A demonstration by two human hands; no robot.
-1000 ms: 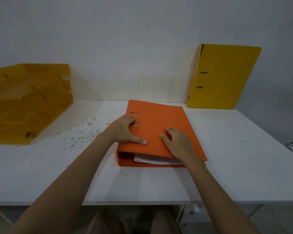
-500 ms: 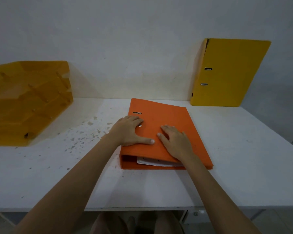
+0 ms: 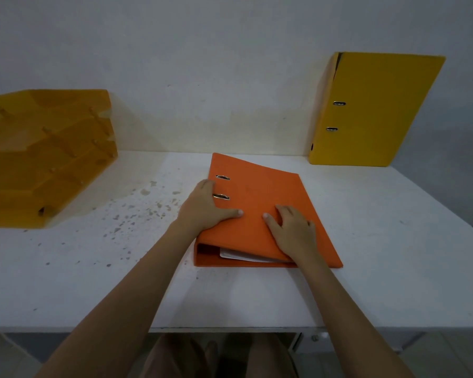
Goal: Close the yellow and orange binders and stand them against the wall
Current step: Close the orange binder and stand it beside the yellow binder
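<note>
Fingers of left hand [image 3: 208, 207] hook orange binder [image 3: 257, 192] spine; right hand [image 3: 295, 230] fingers relaxed, pressing cover. Keep shut, tip upright beside yellow binder [image 3: 377, 110], upper right.

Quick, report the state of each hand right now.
Left hand: grips the orange binder at its spine edge, thumb on the cover.
Right hand: open, pressing on the binder's cover.
</note>
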